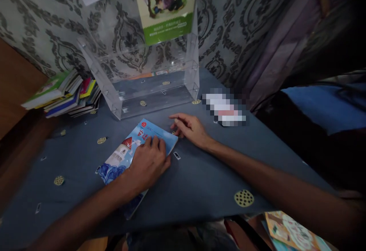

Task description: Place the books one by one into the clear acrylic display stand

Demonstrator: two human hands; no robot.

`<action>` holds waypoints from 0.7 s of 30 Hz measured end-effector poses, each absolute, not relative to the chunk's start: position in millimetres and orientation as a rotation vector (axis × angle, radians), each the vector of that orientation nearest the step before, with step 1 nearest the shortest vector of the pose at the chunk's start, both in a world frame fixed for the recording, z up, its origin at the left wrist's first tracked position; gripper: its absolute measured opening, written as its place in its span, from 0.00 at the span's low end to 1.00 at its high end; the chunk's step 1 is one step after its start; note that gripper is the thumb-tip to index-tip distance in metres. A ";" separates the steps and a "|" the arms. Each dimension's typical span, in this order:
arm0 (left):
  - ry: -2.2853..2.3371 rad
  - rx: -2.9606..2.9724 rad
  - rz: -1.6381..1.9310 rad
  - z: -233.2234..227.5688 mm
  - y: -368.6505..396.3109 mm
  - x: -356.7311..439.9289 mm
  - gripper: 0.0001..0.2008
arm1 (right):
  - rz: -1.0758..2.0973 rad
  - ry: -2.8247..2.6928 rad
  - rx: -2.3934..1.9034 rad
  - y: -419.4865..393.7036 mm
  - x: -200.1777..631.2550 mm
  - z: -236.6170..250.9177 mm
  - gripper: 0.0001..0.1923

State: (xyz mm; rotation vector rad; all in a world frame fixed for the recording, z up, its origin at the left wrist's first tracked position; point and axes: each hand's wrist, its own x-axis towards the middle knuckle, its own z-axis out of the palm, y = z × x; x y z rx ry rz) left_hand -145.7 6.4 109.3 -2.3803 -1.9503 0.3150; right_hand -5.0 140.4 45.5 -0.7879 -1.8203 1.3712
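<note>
Left hand pressed flat, fingers spread, on a thin picture book, gripping nothing. Right hand open and loose, fingertips touching the bench just beside the book's far right corner. Book flat near the middle of the bench, angled toward the near edge. Probably light, floppy, glossy and a bit slippery on the cloth; best pinched at a lifted corner or along the spine. Beyond: clear plastic stand at the far edge, stack of books at the far left corner.
</note>
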 end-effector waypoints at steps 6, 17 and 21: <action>-1.982 -2.438 0.282 119.2 7.6 -152.1 0.13 | 1.288 -1.859 -0.809 139.3 -4.2 50.3 0.20; -1.884 -2.411 0.014 104.5 3.3 -163.6 0.15 | 1.380 -1.881 -0.889 143.2 -4.7 53.6 0.17; -1.937 -2.355 -0.078 100.9 9.6 -188.3 0.18 | 1.279 -1.995 -0.869 142.7 -3.6 54.7 0.17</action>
